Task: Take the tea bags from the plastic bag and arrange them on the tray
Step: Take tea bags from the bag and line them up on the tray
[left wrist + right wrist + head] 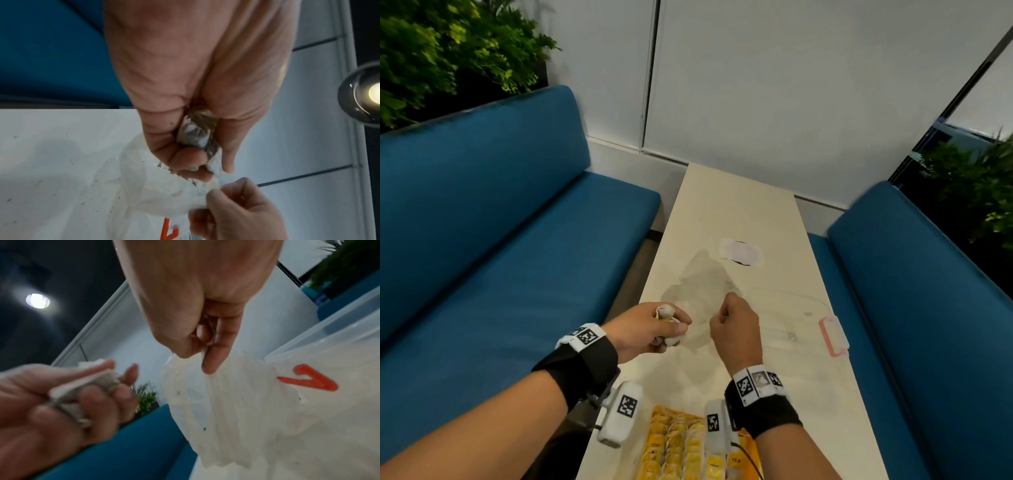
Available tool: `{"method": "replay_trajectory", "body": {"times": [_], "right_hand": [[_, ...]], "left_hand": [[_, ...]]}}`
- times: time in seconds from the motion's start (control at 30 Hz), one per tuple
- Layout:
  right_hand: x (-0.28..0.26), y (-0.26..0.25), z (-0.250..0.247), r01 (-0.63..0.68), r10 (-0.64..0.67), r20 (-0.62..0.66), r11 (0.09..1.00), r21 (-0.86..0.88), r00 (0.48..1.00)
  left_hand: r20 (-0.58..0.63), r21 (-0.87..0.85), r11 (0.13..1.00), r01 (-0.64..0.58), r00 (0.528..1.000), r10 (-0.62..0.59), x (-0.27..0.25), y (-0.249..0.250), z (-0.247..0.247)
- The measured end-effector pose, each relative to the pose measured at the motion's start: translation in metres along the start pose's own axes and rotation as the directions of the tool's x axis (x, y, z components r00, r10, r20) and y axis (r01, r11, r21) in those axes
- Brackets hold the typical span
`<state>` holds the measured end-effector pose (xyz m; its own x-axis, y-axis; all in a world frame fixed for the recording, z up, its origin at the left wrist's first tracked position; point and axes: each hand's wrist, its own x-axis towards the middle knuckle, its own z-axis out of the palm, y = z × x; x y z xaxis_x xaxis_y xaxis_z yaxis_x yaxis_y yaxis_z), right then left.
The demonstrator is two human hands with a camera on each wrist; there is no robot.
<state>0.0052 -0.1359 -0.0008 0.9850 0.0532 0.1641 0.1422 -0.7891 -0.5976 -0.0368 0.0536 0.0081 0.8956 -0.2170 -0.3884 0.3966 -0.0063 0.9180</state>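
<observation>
The yellow tea box lies below both wrists, while the left hand clutches several tea bags clear of the plastic bag, whose rim the right hand pinches up, likely holding it open.

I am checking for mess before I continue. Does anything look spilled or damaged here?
Yes. Small dark specks, perhaps loose tea, lie scattered on the white table beside the plastic bag. The tea bags in the left hand look crumpled. Whether one has torn, I cannot tell.

Blue benches; cream table; yellow tea box; clear bag, red mark.
</observation>
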Motion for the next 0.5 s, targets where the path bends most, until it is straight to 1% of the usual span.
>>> {"method": "replay_trajectory", "body": {"times": [0.07, 0.13, 0.23, 0.3, 0.33, 0.37, 0.4, 0.43, 0.47, 0.5], "right_hand": [[-0.002, 0.009, 0.002, 0.069, -0.054, 0.092, 0.983, -0.171, 0.994], [-0.01, 0.02, 0.009, 0.117, -0.057, 0.207, 0.951, -0.286, 0.977], [-0.024, 0.03, 0.016, 0.133, -0.016, 0.318, 0.928, -0.349, 0.948], [-0.033, 0.03, 0.012, 0.145, 0.001, 0.36, 0.914, -0.378, 0.933], [-0.037, 0.029, 0.01, 0.167, -0.017, 0.369, 0.911, -0.378, 0.929], [-0.042, 0.026, 0.006, 0.195, -0.059, 0.37, 0.919, -0.342, 0.927], [-0.047, 0.023, 0.002, 0.228, -0.123, 0.37, 0.939, -0.256, 0.921], [-0.054, 0.017, -0.003, 0.269, -0.203, 0.379, 0.955, -0.129, 0.903], [-0.06, 0.01, -0.006, 0.309, -0.282, 0.408, 0.951, 0.0, 0.868], [-0.067, 0.004, -0.008, 0.355, -0.355, 0.451, 0.931, 0.088, 0.819]], "left_hand": [[0.023, -0.056, 0.998, 0.026, 0.999, -0.025, -0.01, -0.01, -0.002], [0.056, -0.061, 0.996, 0.067, 0.996, -0.063, -0.019, -0.026, 0.001], [0.108, -0.098, 0.984, 0.147, 0.985, -0.136, -0.028, -0.054, 0.011], [0.11, -0.092, 0.978, 0.187, 0.978, -0.176, -0.031, -0.067, 0.018], [0.109, -0.069, 0.977, 0.2, 0.975, -0.192, -0.033, -0.072, 0.022], [0.114, -0.042, 0.976, 0.213, 0.972, -0.207, -0.034, -0.077, 0.025], [0.129, -0.012, 0.974, 0.225, 0.966, -0.222, -0.034, -0.08, 0.028], [0.151, 0.02, 0.972, 0.233, 0.961, -0.234, -0.034, -0.083, 0.03], [0.172, 0.056, 0.971, 0.233, 0.956, -0.239, -0.034, -0.084, 0.032], [0.186, 0.093, 0.97, 0.225, 0.953, -0.239, -0.034, -0.085, 0.033]]}}
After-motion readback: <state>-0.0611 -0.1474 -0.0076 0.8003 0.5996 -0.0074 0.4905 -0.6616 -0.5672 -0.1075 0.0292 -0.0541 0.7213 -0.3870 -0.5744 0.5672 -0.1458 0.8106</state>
